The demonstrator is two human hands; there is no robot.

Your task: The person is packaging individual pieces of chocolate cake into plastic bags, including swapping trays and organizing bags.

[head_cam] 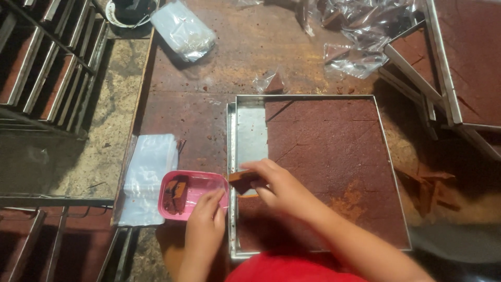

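A large metal tray (250, 130) on the table holds a brown slab cake (334, 151) scored into pieces, with a bare strip along its left side. My right hand (279, 183) grips a cut cake piece (241, 179) over the tray's left edge. My left hand (205, 222) rests on the near right rim of a pink plastic tub (195, 184), which has a few brown pieces (175, 196) in it.
A stack of clear plastic bags (148, 172) lies left of the tub, another bundle (182, 28) at the far side. Bagged pieces (355, 57) and more cake trays (459, 57) sit at the right. Metal racks (47, 57) stand at the left.
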